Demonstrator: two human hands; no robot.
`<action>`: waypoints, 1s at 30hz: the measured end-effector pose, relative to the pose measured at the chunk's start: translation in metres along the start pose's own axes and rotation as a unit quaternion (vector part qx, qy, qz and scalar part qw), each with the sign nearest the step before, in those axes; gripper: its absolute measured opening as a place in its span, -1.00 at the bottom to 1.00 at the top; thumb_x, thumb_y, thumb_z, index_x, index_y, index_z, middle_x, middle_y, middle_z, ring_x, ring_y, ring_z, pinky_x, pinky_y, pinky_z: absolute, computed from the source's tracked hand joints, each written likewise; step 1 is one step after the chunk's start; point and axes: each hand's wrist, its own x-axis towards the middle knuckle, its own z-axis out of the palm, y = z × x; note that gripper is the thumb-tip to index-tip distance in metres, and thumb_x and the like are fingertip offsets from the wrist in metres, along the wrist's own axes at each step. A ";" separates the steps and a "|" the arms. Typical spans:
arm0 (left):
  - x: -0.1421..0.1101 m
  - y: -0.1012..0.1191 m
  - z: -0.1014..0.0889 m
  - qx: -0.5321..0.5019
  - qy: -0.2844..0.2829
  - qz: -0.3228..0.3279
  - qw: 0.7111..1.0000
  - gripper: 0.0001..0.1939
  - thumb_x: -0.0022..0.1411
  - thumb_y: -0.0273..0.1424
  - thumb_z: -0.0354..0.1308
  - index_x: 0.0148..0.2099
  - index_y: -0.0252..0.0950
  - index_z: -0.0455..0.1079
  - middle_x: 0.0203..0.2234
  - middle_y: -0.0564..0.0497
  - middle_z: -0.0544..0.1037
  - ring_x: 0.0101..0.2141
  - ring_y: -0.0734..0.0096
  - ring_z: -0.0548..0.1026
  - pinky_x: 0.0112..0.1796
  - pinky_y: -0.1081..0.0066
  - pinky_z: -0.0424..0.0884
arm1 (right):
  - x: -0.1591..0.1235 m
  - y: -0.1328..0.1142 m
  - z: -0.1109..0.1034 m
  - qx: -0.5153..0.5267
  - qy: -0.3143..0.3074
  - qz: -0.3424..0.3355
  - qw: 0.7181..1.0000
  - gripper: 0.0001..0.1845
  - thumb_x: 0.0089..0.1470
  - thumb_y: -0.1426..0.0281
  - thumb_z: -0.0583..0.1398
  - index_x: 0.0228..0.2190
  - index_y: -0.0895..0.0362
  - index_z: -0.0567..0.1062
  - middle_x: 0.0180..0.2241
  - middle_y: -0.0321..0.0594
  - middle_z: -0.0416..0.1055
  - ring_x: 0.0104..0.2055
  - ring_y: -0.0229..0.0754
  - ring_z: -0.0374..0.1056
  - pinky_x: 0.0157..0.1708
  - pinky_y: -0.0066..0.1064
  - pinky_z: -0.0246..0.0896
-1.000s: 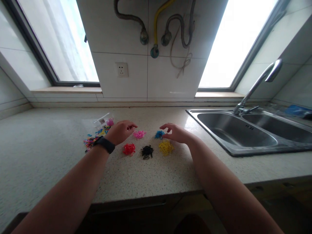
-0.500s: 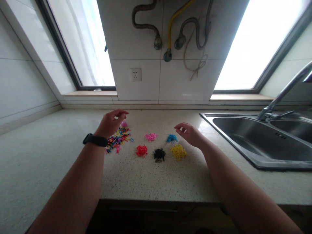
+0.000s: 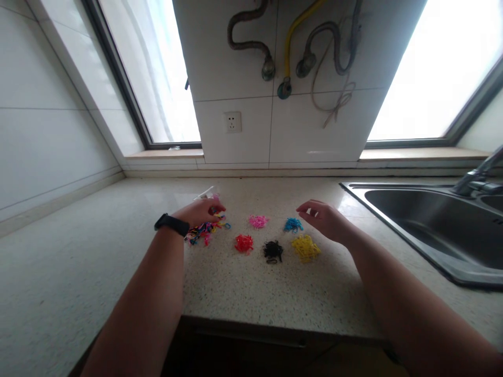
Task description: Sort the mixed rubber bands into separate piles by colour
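Observation:
Small coloured rubber bands lie in piles on the speckled countertop. My left hand (image 3: pixel 203 210), with a black wristband (image 3: pixel 172 224), is over the mixed-colour pile (image 3: pixel 204 233), its fingers curved and apart, partly covering it. Nothing shows clearly between them. My right hand (image 3: pixel 320 215) hovers beside the blue pile (image 3: pixel 293 225), fingers loosely bent and apart, holding nothing visible. Between the hands lie a pink pile (image 3: pixel 258 222), a red pile (image 3: pixel 244 243) and a black pile (image 3: pixel 272 250). The yellow pile (image 3: pixel 305 248) sits below my right hand.
A clear plastic bag (image 3: pixel 205 193) lies behind my left hand. To the right, a steel sink (image 3: pixel 349 189) with a faucet (image 3: pixel 477 178) is set into the countertop (image 3: pixel 283 303). The tiled wall at the back carries a socket (image 3: pixel 232 122) and hoses.
My left hand has lowered from above the bag onto the mixed pile. My right hand stays by the blue pile. The view has shifted left, so everything appears further right.

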 end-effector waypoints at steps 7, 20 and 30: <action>0.008 -0.016 0.016 0.003 -0.031 -0.001 1.000 -0.56 0.09 -0.19 0.32 0.02 -0.22 0.54 -0.03 -0.11 0.62 -0.05 0.19 0.55 0.00 0.30 0.38 | 0.000 -0.002 0.000 0.001 -0.014 -0.005 1.000 -0.76 0.22 0.24 0.16 -0.26 0.10 0.58 -0.32 -0.14 0.49 -0.43 -0.19 0.31 -0.38 -0.30 0.25; 0.009 0.001 0.012 0.025 -0.044 -0.042 0.998 -0.59 0.16 -0.24 0.22 0.02 -0.30 0.56 -0.24 -0.09 0.64 -0.25 0.26 0.55 -0.21 0.39 0.36 | 0.000 -0.002 0.002 -0.022 -0.030 0.000 0.999 -0.77 0.22 0.23 0.16 -0.29 0.09 0.57 -0.34 -0.17 0.48 -0.44 -0.21 0.29 -0.39 -0.33 0.22; 0.010 0.001 0.015 0.019 -0.034 -0.047 0.998 -0.77 0.13 -0.33 0.20 -0.19 -0.31 0.56 -0.33 -0.07 0.63 -0.31 0.31 0.54 -0.26 0.41 0.33 | 0.000 -0.005 0.001 -0.027 -0.041 0.005 0.999 -0.76 0.22 0.23 0.16 -0.28 0.09 0.58 -0.36 -0.18 0.47 -0.45 -0.22 0.28 -0.40 -0.33 0.22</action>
